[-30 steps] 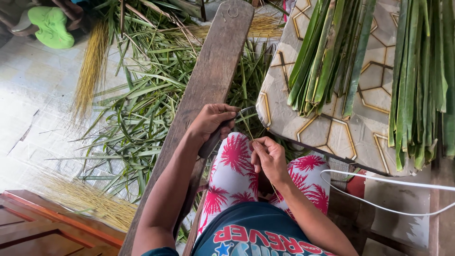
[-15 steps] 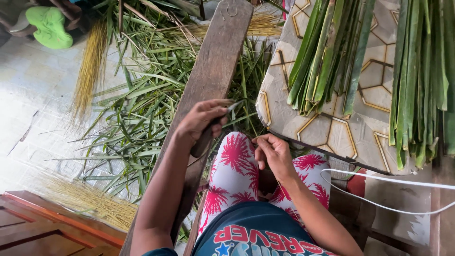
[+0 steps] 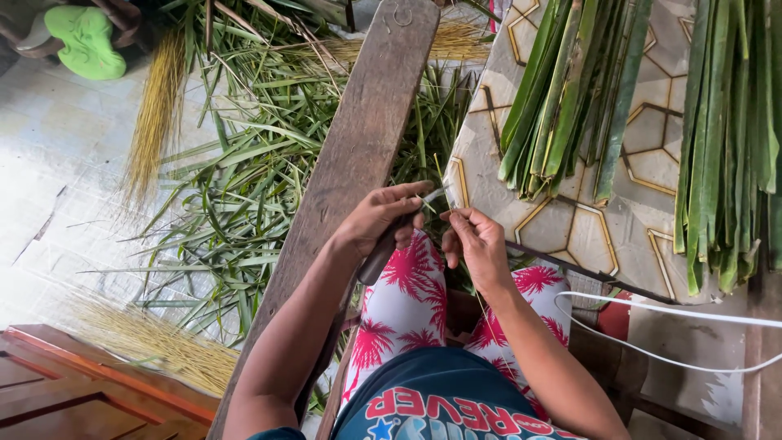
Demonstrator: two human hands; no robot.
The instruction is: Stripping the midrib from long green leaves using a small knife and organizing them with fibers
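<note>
Head view, looking straight down at a seated person's lap and two bare hands.

The left hand (image 3: 379, 222) is wrapped around the dark handle of a small knife (image 3: 389, 243); its short, pale blade pokes out past the thumb, pointing toward the other hand. The grip is closed tight on the handle, fingers curled under it.

The right hand (image 3: 479, 244) sits just beside the left, above the knees. Its thumb and forefinger are pinched together on a thin leaf rib (image 3: 447, 198) — a very fine, pale yellow-green sliver, hard to follow along its length. The rib rises a little above the pinch, and the blade tip meets it just beside the fingertips, so the rib lies between the two hands, at the edge of the tabletop.

Under the hands are the person's legs, in white trousers with a red palm print (image 3: 407, 301).

A long, weathered wooden plank (image 3: 358, 147) runs diagonally from the top of the view down past the left forearm. To its left, loose green leaf strips (image 3: 236, 187) are scattered over a pale tiled floor, with bundles of dry yellow ribs (image 3: 155, 114) among them.

On the right, a tabletop (image 3: 586, 228) with a hexagon pattern carries two bundles of long green leaves (image 3: 562, 90) — one near the hands, one by the right edge.
</note>
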